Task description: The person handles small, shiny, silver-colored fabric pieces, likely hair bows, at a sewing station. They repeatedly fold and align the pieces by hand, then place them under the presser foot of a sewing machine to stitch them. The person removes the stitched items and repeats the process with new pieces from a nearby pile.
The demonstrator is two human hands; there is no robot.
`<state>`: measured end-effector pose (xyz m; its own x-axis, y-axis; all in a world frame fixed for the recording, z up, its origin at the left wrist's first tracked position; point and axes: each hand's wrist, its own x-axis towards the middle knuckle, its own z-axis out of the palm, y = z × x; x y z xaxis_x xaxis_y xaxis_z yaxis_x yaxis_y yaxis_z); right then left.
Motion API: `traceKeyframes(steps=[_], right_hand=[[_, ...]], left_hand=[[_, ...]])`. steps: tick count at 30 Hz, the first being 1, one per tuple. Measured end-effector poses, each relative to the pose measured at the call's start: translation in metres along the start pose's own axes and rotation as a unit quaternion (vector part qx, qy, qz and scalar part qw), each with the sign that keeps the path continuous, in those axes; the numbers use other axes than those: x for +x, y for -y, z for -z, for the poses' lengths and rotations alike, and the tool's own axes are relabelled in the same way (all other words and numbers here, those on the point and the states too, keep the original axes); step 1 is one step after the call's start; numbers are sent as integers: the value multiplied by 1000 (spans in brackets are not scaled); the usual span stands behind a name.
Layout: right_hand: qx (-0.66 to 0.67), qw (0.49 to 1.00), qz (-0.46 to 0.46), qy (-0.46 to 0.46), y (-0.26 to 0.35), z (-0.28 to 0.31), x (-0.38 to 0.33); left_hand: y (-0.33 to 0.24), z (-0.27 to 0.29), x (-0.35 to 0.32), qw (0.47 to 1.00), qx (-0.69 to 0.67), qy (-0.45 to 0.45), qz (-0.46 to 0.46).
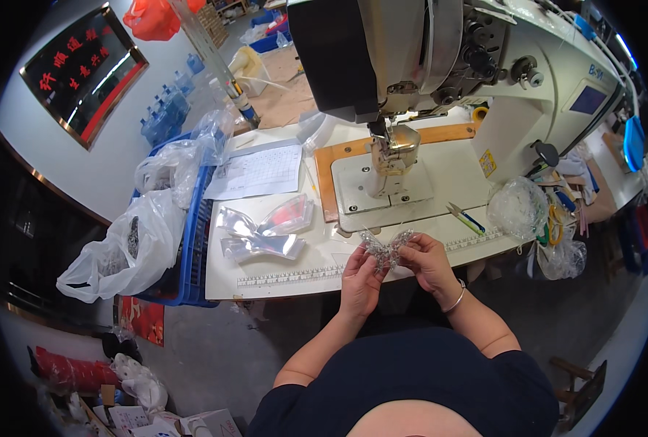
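Note:
Between both hands, over the table's front edge, is a silvery, sparkling bow-shaped ornament (383, 251). My left hand (362, 277) pinches its left side with the fingertips. On the other side, my right hand (427, 264) grips it with thumb and fingers; a bangle circles that wrist. Just beyond stands a post-bed sewing machine (394, 164), its needle area above a metal plate. Clear, shiny plastic bow-shaped pieces (265, 227) lie on the white tabletop, left of my hands. To the right rest thread snips (466, 218) with green and blue handles.
A ruler strip (291, 278) runs along the table's front edge. At the left, a blue crate (198, 251) holds white plastic bags (138, 244). A gridded paper sheet (258, 172) lies behind the plastic pieces. Clear wrap (519, 207) and scissors (555, 224) sit at the right.

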<state>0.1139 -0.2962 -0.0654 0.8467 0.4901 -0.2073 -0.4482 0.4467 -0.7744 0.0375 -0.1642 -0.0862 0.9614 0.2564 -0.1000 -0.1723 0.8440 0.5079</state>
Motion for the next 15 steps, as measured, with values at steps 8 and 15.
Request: traceKeyframes(steps=[8, 15], right_hand=[[-8, 998, 45, 54, 0, 10, -2], [-62, 987, 84, 120, 3, 6, -5]], left_hand=[[-36, -1, -14, 984, 53, -17, -167], [-43, 3, -17, 971, 236, -29, 30]])
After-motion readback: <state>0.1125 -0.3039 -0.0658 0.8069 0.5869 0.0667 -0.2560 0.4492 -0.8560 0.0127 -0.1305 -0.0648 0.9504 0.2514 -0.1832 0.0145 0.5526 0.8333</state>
